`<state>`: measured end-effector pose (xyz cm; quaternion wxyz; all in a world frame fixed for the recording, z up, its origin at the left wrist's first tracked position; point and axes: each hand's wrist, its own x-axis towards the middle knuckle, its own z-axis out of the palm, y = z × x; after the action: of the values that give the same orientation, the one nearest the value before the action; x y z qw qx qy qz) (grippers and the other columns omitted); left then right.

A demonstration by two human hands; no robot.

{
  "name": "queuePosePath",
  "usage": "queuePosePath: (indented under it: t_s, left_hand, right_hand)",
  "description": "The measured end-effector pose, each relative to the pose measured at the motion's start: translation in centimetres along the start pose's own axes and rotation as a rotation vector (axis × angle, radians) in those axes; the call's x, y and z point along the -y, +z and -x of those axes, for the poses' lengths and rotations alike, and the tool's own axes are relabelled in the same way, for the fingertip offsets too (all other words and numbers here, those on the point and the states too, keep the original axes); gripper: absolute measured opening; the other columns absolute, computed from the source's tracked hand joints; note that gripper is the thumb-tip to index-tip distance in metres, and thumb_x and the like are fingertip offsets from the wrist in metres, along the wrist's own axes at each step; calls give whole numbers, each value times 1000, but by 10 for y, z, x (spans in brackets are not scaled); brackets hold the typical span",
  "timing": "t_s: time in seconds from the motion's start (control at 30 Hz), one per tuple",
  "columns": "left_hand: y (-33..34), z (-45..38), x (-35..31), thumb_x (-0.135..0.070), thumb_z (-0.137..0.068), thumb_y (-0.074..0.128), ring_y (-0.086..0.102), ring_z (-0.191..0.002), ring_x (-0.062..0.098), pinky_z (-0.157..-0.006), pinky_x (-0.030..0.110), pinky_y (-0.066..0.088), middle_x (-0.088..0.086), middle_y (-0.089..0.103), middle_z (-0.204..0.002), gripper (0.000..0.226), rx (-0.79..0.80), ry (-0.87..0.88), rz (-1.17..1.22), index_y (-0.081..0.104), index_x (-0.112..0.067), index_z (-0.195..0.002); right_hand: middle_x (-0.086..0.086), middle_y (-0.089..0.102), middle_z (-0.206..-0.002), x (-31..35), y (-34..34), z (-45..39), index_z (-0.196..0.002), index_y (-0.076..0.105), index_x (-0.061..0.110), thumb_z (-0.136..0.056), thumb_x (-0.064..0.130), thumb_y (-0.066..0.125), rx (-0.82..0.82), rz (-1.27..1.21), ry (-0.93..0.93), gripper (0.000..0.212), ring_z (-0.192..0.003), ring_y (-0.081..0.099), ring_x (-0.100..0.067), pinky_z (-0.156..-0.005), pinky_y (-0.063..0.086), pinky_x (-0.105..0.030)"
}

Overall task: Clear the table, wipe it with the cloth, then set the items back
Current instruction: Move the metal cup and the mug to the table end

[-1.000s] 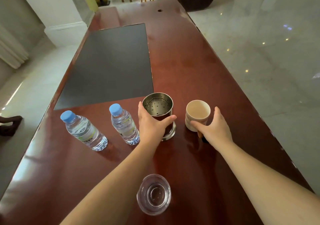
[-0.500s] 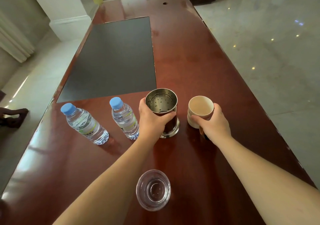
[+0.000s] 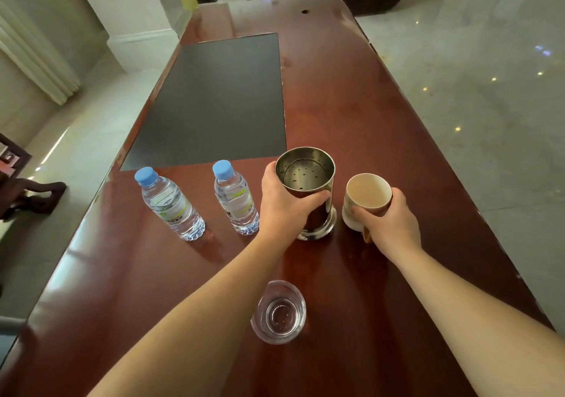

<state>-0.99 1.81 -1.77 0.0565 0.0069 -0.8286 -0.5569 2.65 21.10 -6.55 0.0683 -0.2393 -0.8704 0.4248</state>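
On the red-brown surface (image 3: 382,127) stand two water bottles with blue caps, one to the left (image 3: 171,207) and one nearer the middle (image 3: 235,199), one steel canister (image 3: 308,188), one cream cup (image 3: 365,200) and one clear glass (image 3: 279,311), with one dark mat (image 3: 220,103) lying beyond them. The left hand (image 3: 284,204) has its grip wrapped around the canister, and the right hand (image 3: 388,219) has its grip closed on the cup. Something orange-brown, perhaps a handle, peeks out under the right hand, mostly hidden, and both forearms are cut off at the bottom edge.
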Motion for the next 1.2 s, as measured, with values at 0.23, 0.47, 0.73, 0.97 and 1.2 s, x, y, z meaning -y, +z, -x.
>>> queuePosePath:
  t_s: [0.23, 0.47, 0.73, 0.97, 1.2]
  left_hand:
    - [-17, 26, -24, -47, -52, 85, 50, -112, 5, -94, 28, 45, -11, 51, -121, 86, -36, 46, -22, 43, -30, -125]
    - [-36, 56, -50, -50, -50, 84, 50, -113, 8, -96, 34, 48, -10, 51, -120, 88, -12, 101, -17, 42, -29, -125]
    - [-76, 112, -64, -50, -50, 84, 52, -111, 7, -94, 32, 48, -12, 54, -115, 83, -17, 160, 50, 45, -30, -120]
    - [-129, 159, -69, -49, -51, 84, 49, -113, 8, -90, 25, 43, -11, 51, -118, 80, -62, 201, 40, 45, -30, -119]
    - [-164, 188, -65, -51, -51, 84, 51, -113, 10, -93, 33, 49, -9, 52, -121, 89, -119, 148, 28, 44, -26, -126]
  right_hand:
    - [0, 60, -117, 6, -25, 31, -127, 43, 23, -69, 67, 71, -8, 9, -22, 78, -98, 57, -24, -74, 50, -39]
    - [1, 61, -112, 16, -51, 71, -121, 46, 22, -69, 65, 72, -56, -12, -52, 73, -95, 58, -24, -74, 49, -39]
    - [0, 62, -110, 23, -70, 143, -121, 47, 21, -69, 64, 72, -107, -31, -84, 72, -96, 59, -24, -76, 50, -39]
    - [1, 63, -109, 47, -71, 205, -118, 49, 22, -69, 62, 73, -119, -75, -135, 68, -96, 60, -23, -71, 48, -37]
    - [1, 64, -108, 75, -62, 237, -111, 51, 21, -69, 56, 75, -72, -84, -199, 59, -95, 59, -23, -71, 42, -34]
